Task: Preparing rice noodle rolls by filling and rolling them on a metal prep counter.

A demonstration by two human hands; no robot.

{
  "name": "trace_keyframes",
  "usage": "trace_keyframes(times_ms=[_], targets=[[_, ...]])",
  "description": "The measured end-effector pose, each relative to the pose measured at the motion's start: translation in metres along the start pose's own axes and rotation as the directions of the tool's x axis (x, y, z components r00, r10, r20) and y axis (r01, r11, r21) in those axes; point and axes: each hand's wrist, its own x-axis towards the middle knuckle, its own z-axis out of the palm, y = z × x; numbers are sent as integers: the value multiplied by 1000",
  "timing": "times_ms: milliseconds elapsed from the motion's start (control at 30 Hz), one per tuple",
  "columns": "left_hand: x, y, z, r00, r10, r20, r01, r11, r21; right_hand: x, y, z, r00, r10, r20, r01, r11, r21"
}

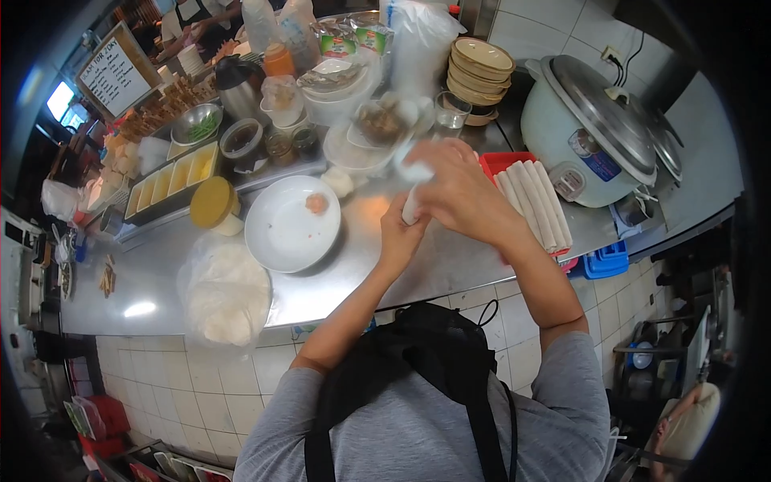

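Observation:
Over the steel counter, my left hand [402, 235] grips the lower end of a whitish roll [411, 206]. Above and to its right, my right hand [453, 187] is blurred, its fingers near the roll's upper end and a pale blurred thing [414, 164]; whether it grips either is unclear. A white plate [283, 241] with a small lump of pinkish filling [316, 203] lies to the left of my hands. To the right, a red tray [497, 161] holds several long pale wrapped rolls [533, 202]. Thin white wrappers in a plastic bag [232, 295] lie at the counter's near edge.
A large rice cooker [587, 132] stands at the right, beside stacked bowls [480, 72]. Farther back are a drinking glass [452, 114], a dish of dark food [382, 123] and a steel jug [240, 87]. A yellow-lidded jar [214, 203] stands left of the plate. Another person [202, 24] is across the counter.

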Motion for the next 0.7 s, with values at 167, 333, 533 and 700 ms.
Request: trace_keyframes(times_ms=[167, 333, 533, 700], targets=[[13, 22, -8, 996, -93, -5, 93, 996, 6, 14, 31, 26, 956, 206, -210, -50, 817, 574], [13, 26, -30, 980, -166, -111, 167, 986, -8, -8, 107, 117, 775, 622, 109, -631, 768, 108], [15, 22, -36, 969, -187, -159, 205, 973, 102, -45, 136, 205, 803, 557, 212, -493, 821, -288], [22, 5, -41, 979, -175, -101, 196, 944, 265, -31, 149, 183, 764, 645, 33, -645, 763, 40]])
